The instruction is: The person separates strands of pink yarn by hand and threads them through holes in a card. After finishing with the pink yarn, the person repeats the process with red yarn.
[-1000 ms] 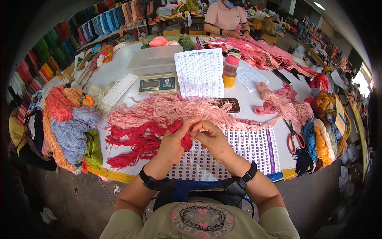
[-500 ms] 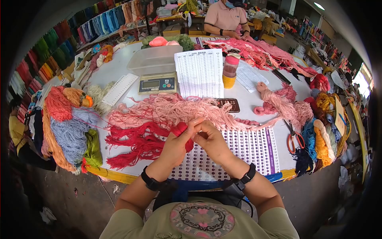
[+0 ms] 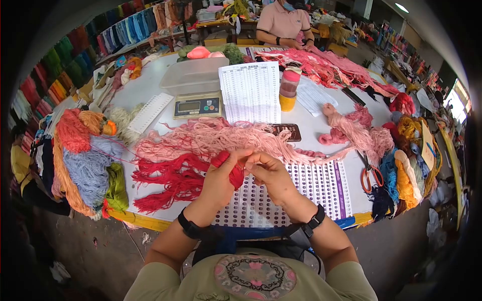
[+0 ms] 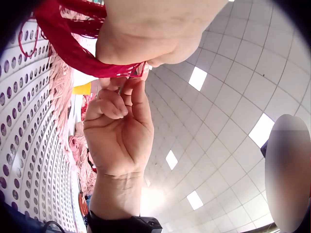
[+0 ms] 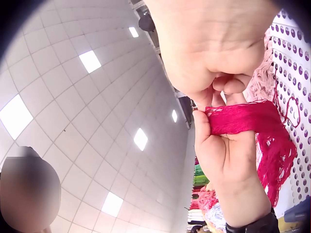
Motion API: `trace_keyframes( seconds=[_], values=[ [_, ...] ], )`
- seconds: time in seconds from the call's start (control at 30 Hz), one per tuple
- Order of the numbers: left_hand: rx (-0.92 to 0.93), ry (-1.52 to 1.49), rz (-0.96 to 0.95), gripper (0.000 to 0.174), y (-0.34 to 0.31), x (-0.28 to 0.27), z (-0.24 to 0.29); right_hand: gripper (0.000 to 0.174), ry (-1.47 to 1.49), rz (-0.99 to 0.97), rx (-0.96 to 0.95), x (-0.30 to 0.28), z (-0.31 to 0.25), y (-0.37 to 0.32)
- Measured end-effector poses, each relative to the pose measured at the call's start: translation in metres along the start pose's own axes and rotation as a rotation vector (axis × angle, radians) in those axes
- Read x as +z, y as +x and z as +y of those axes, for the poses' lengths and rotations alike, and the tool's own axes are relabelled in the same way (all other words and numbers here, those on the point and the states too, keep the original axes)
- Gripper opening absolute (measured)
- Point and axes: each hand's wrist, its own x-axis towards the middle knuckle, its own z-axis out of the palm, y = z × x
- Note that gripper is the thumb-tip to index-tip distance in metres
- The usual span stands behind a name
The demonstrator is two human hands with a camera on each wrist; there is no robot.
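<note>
A skein of crimson yarn [image 3: 173,180] trails over the table's front left, and its upper part loops across my left hand [image 3: 216,183]. That hand grips the skein, thumb pointing toward my right hand [image 3: 271,175]. In the right wrist view the yarn [image 5: 238,119] crosses the left fingers as a flat band. My right thumb and forefinger pinch at the band's edge, where thin strands stand out in the left wrist view. The other right fingers [image 4: 109,104] are curled in. Pale pink yarn [image 3: 216,140] lies just beyond both hands.
Under my hands lies a white card with rows of purple holes [image 3: 306,195]. Beyond are a scale [image 3: 197,105], a printed sheet [image 3: 250,93], a phone [image 3: 287,132] and a pink-lidded bottle [image 3: 289,83]. Orange-handled scissors [image 3: 371,178] lie right. Another person [image 3: 283,25] works opposite.
My hands drew close together half a second ago and are now slightly apart, the right fingertips shifting along the yarn's edge. The left hand keeps its grip and has tilted a little.
</note>
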Motion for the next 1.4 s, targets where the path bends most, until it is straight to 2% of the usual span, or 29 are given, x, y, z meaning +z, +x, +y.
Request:
trace_keyframes(
  seconds=[0.1, 0.17, 0.23, 0.27, 0.33, 0.5, 0.57, 0.67, 0.73, 0.77, 0.8, 0.83, 0.87, 0.9, 0.93, 0.97, 1.0, 1.03, 1.07, 1.13, 1.17, 1.2, 1.23, 1.27, 1.3, 1.33, 1.37, 1.4],
  values=[
    [0.003, -0.124, 0.007, 0.036, 0.001, 0.002, -0.001, 0.006, -0.036, 0.029, 0.004, 0.001, 0.001, 0.000],
    [0.014, 0.037, -0.010, 0.036, 0.005, 0.011, 0.002, 0.006, -0.088, 0.063, -0.018, 0.000, 0.002, 0.006],
    [0.033, 0.058, -0.011, 0.037, 0.005, 0.011, 0.000, 0.004, -0.279, 0.085, -0.170, 0.001, 0.006, 0.008],
    [0.053, 0.081, -0.012, 0.037, 0.005, 0.011, 0.000, 0.004, -0.278, 0.087, -0.169, 0.001, 0.004, 0.006],
    [0.035, 0.045, -0.002, 0.038, 0.006, 0.010, 0.002, 0.002, -0.092, 0.072, -0.078, 0.001, -0.003, 0.003],
    [0.020, -0.056, -0.031, 0.038, 0.007, 0.002, -0.002, 0.001, 0.183, 0.025, 0.012, -0.004, -0.007, 0.003],
    [0.000, -0.222, 0.029, 0.038, 0.008, 0.003, 0.000, 0.001, 0.291, 0.002, 0.043, -0.009, -0.007, 0.002],
    [-0.091, -0.315, 0.089, 0.037, 0.010, 0.001, 0.018, 0.001, 0.331, -0.010, 0.035, -0.018, -0.009, 0.001],
    [0.012, -0.365, 0.159, 0.031, 0.019, -0.033, 0.029, 0.002, 0.524, 0.229, -0.181, -0.024, -0.031, 0.000],
    [0.049, -0.408, 0.115, 0.028, 0.021, -0.062, 0.036, 0.005, 0.533, 0.225, -0.221, -0.041, -0.040, -0.005],
    [0.078, -0.325, 0.060, 0.027, 0.017, -0.084, 0.054, 0.007, 0.542, 0.221, -0.260, -0.068, -0.049, -0.014],
    [0.089, -0.239, 0.296, 0.029, 0.011, -0.088, 0.077, 0.011, 0.518, 0.209, -0.292, -0.100, -0.054, -0.022],
    [0.169, -0.172, 0.231, 0.027, 0.006, -0.132, 0.087, 0.015, 0.495, 0.198, -0.326, -0.140, -0.058, -0.031],
    [0.161, -0.189, 0.464, 0.026, 0.000, -0.148, 0.109, 0.018, 0.430, 0.351, -0.345, -0.186, -0.061, -0.041],
    [0.204, -0.232, 0.481, 0.026, -0.011, -0.178, 0.127, 0.019, 0.329, 0.544, -0.384, -0.216, -0.080, -0.058],
    [0.292, -0.278, 0.567, 0.026, -0.023, -0.238, 0.140, 0.019, 0.257, 0.634, -0.503, -0.266, -0.090, -0.079],
    [0.399, -0.245, 0.657, 0.025, -0.035, -0.232, 0.154, 0.016, 0.317, 0.838, -0.610, -0.309, -0.104, -0.100],
    [0.430, -0.247, 0.655, 0.024, -0.041, -0.215, 0.159, 0.014, 0.182, 1.044, -0.716, -0.323, -0.118, -0.115],
    [0.467, -0.251, 0.648, 0.023, -0.038, -0.196, 0.155, 0.011, 0.142, 1.056, -0.719, -0.325, -0.117, -0.117],
    [0.212, -0.304, 0.371, 0.025, -0.013, -0.154, 0.122, 0.011, -0.536, 0.972, -0.594, -0.277, -0.088, -0.075],
    [0.026, -0.211, 0.327, 0.027, 0.002, -0.133, 0.100, 0.012, -0.355, 0.746, -0.455, -0.238, -0.072, -0.049],
    [-0.156, -0.116, 0.275, 0.028, 0.017, -0.114, 0.074, 0.015, -0.391, 0.427, -0.368, -0.196, -0.055, -0.034],
    [-0.320, -0.082, 0.267, 0.024, 0.029, -0.099, 0.049, 0.017, -0.540, 0.277, -0.141, -0.148, -0.049, -0.016],
    [-0.415, 0.042, 0.189, 0.015, 0.038, -0.075, 0.032, 0.011, -0.525, 0.159, -0.065, -0.121, -0.028, 0.001],
    [-0.491, 0.218, 0.178, 0.015, 0.046, -0.060, 0.015, 0.006, -0.537, 0.100, -0.128, -0.101, -0.004, 0.017],
    [-0.497, 0.372, 0.099, 0.022, 0.056, -0.055, -0.005, 0.008, -0.530, 0.013, -0.064, -0.091, 0.016, 0.028],
    [-0.490, 0.524, 0.103, 0.019, 0.060, -0.046, -0.021, 0.006, -0.621, -0.021, -0.030, -0.083, 0.030, 0.036],
    [-0.412, 0.728, 0.070, 0.020, 0.066, -0.053, -0.044, 0.002, -0.787, -0.035, -0.120, -0.079, 0.041, 0.044]
  ],
)
